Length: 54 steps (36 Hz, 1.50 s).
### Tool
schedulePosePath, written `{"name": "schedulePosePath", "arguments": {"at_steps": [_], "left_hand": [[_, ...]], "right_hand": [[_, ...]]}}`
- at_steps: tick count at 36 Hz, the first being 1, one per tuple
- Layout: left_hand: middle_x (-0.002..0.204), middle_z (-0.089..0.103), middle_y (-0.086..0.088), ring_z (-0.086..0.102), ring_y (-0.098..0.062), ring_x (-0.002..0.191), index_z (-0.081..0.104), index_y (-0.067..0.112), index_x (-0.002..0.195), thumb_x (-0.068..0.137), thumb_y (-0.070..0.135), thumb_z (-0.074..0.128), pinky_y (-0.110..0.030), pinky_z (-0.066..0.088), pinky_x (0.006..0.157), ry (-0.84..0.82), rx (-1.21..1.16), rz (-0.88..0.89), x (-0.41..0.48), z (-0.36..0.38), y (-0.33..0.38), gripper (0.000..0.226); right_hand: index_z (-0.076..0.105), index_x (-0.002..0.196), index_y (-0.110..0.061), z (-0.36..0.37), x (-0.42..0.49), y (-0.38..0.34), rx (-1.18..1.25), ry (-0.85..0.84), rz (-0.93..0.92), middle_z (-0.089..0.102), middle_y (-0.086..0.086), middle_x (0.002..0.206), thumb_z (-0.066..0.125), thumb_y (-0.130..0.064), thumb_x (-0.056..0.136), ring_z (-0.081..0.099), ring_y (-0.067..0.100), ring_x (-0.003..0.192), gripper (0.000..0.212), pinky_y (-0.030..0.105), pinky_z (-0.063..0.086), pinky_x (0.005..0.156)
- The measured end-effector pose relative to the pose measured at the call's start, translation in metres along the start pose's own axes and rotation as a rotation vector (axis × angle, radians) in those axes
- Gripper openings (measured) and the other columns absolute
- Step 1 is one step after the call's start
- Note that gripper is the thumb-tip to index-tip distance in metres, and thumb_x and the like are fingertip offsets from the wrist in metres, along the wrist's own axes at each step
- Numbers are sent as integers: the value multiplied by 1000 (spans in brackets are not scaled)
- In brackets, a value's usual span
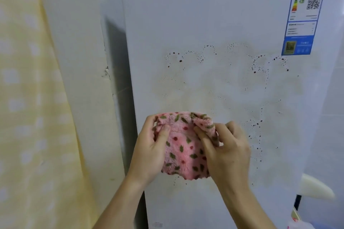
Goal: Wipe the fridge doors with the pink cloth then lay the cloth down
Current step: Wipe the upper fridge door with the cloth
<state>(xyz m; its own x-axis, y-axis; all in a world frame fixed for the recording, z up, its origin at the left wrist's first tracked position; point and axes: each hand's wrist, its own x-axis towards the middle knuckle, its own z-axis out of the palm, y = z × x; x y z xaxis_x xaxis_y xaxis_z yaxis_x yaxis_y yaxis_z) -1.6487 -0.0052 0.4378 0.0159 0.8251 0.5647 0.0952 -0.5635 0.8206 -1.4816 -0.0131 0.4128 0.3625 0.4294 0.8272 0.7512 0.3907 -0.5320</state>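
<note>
- Head view: both hands held the pink cloth (183,147) in front of the white fridge door (214,29); cloth bunched, spotted red and green
- Left hand (150,151) gripped its left edge, thumb on top; right hand (228,151) pinched the folded right edge, fingers (202,134) clenched on fabric
- Door showed dark specks (257,65) and brownish smears; blue energy label (305,18) upper right
- Yellow curtain (28,98) hung at left
</note>
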Motion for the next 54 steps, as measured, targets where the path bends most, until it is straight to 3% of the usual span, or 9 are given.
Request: {"name": "schedulePosePath", "arguments": {"at_steps": [7,12,15,18,21,27,35,44,54], "left_hand": [[101,72,21,69,-2,99,69,27,110,102,13,66,-10,49,82,208,150,274,44,-13,18,17],[99,71,18,68,-5,98,69,29,108,99,12,69,-9,49,78,367,203,431,84,-23,37,20],[99,71,14,68,-6,94,69,20,109,100,11,68,-6,47,75,449,222,510,110,-30,49,13],[107,71,11,67,-6,100,70,17,117,100,13,68,-12,49,88,512,298,570,139,-39,58,18],[106,67,8,57,-7,102,69,18,121,97,16,70,-6,41,91,568,387,599,165,-47,60,24],[109,71,-1,56,-19,107,69,12,118,98,26,70,-30,43,97,667,517,797,192,-64,54,25],[172,26,-4,19,-28,159,35,20,161,109,35,37,-51,15,128,706,949,683,223,-136,23,55],[174,17,-2,12,-23,162,22,18,166,106,43,32,-46,9,130,653,955,684,230,-146,11,65],[174,21,0,15,-22,161,26,19,165,102,43,42,-54,11,129,683,934,703,230,-147,9,69]], "right_hand": [[55,61,-20,10,40,-47,380,-55,297,38,-2,48,76,-35,91,35,10,50,39,29,32,53],[78,99,-29,23,68,-96,811,9,338,76,0,75,74,-27,97,73,15,71,5,32,58,65],[61,113,-35,44,82,-118,828,126,220,79,-7,89,76,-16,96,75,10,78,30,24,58,72],[42,113,-36,74,97,-129,706,159,36,73,-13,110,72,-10,97,72,4,90,43,16,55,76],[60,117,-17,107,115,-127,392,227,-213,68,-8,113,68,-3,96,65,19,101,27,39,55,86],[71,122,-5,127,136,-131,-112,299,-510,65,17,129,54,-7,93,57,39,119,33,44,46,101],[31,165,-21,137,141,-119,-422,167,-547,23,16,172,41,-43,111,17,38,159,59,53,5,131],[16,167,-35,149,168,-132,-549,181,-564,9,8,176,21,-58,111,6,39,161,61,70,1,125],[18,167,-20,163,172,-146,-440,222,-518,13,17,174,17,-45,114,9,41,161,59,60,7,129]]}}
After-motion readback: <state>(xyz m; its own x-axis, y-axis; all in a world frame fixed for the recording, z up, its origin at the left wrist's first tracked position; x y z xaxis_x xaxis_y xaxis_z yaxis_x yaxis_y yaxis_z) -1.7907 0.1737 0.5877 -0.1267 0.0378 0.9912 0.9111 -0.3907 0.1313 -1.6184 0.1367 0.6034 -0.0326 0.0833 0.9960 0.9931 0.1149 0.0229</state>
